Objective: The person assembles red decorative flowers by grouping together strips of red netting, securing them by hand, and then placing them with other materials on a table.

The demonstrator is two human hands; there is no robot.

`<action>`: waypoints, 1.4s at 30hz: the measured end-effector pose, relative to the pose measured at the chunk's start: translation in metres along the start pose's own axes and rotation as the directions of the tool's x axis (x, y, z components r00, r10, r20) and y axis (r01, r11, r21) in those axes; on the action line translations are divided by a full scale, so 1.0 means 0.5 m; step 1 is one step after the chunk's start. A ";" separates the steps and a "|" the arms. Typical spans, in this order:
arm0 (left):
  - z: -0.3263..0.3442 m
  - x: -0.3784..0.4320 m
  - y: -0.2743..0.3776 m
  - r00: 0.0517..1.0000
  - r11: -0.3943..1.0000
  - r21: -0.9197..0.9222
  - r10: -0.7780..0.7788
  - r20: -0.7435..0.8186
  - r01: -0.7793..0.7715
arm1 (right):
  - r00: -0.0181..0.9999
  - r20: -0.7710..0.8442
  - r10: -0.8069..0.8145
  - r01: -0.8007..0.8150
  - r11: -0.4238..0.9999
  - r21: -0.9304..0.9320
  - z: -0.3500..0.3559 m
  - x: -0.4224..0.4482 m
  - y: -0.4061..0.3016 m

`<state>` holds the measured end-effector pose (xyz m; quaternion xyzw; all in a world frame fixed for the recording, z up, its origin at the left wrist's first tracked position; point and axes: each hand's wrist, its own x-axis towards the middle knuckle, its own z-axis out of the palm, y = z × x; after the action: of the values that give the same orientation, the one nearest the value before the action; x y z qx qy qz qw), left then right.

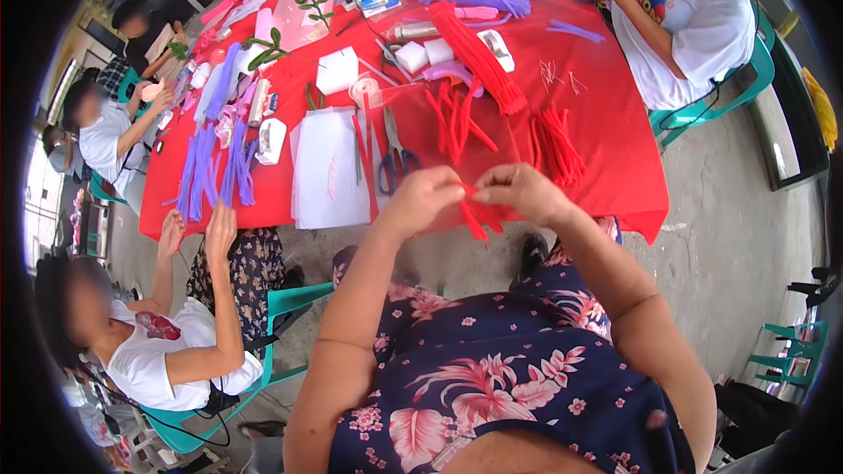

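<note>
Between them, my left hand [425,197] and my right hand [517,191] pinch red pipe cleaner pieces [479,214] just over the table's front edge. The pieces' lower ends dangle beneath my fingers, and the grip itself is partly hidden. Left of my left hand lie dark-handled scissors [395,151], blades pointing away. Beyond my hands are loose bent red pipe cleaners [458,118] on a clear plastic sheet [428,145]. A bunch of short red pipe cleaners [558,148] rests past my right hand. Farther back lies a long red pipe cleaner bundle [477,56].
A red-covered table [612,164] spreads ahead. White sheets [329,171], a tape dispenser [271,141], a white foam block [337,70] and purple pipe cleaners [211,151] lie leftward. A person [178,342] sits close at my left, another [698,33] at far right.
</note>
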<state>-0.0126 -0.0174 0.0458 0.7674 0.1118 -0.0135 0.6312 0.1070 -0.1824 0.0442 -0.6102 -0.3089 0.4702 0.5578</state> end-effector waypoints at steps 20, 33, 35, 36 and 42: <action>0.073 0.117 -0.130 0.952 0.970 -0.198 -0.188 -0.240 0.142 | 0.818 0.046 -0.573 0.303 0.360 -0.882 -0.106 -0.056 0.185; 0.072 0.125 -0.146 0.914 0.841 0.455 -0.105 -0.391 0.292 | 0.935 0.002 -0.354 0.035 0.087 -0.996 0.029 -0.007 0.176; 0.062 0.131 -0.152 0.933 0.799 0.537 -0.083 -0.350 0.272 | 0.934 0.024 -0.357 0.056 0.079 -0.995 0.026 -0.004 0.185; 0.050 0.137 -0.152 0.944 0.792 0.553 -0.086 -0.320 0.259 | 0.933 0.036 -0.358 0.066 0.072 -0.995 0.025 -0.003 0.186; 0.012 0.098 -0.118 0.932 0.680 0.729 0.210 -0.296 0.078 | 0.934 0.033 -0.356 0.065 0.077 -0.995 0.019 -0.005 0.197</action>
<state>0.0248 -0.0054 -0.0203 0.9474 0.1812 0.1053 0.2418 0.0830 -0.1992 -0.0505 -0.8197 -0.5635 -0.0118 0.1018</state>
